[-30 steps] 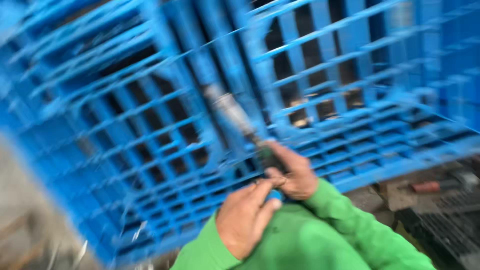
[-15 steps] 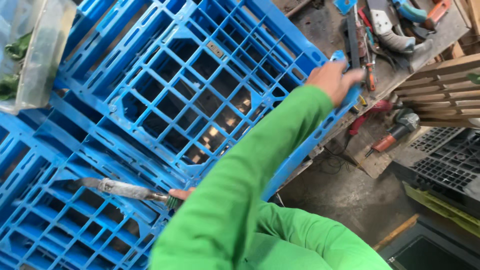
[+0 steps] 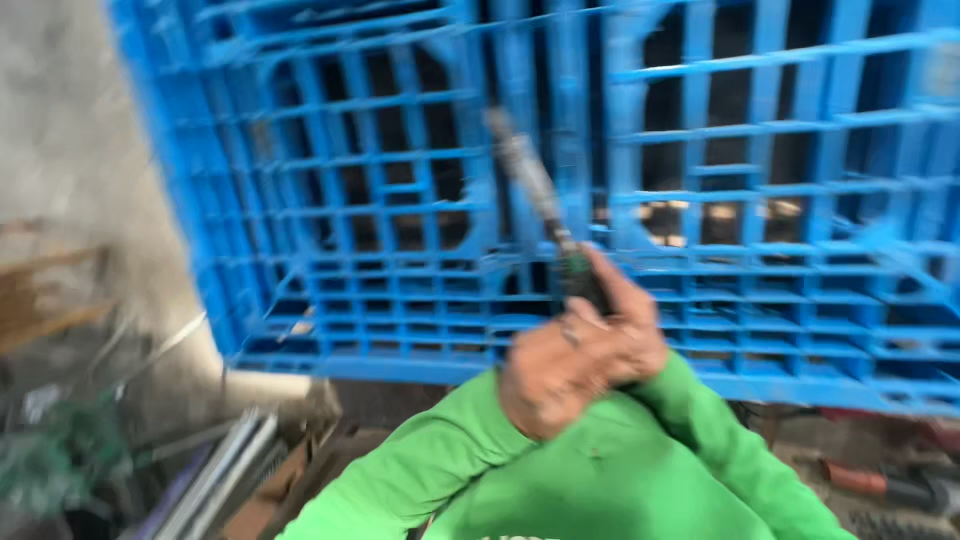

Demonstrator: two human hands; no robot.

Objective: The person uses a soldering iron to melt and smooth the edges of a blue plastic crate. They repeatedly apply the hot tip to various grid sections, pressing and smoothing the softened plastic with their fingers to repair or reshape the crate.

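Both hands have come back together since half a second ago, when one arm stretched out to the far edge of the blue plastic pallet [image 3: 760, 200]; now the left hand [image 3: 545, 375] and right hand [image 3: 630, 325] meet at the centre of the frame. Their fingers are clenched around the dark handle of a long grey tool [image 3: 535, 190], whose shaft slants up and left across the pallet's grid. Blur hides whether its tip touches the ribs; scrap lies at lower left
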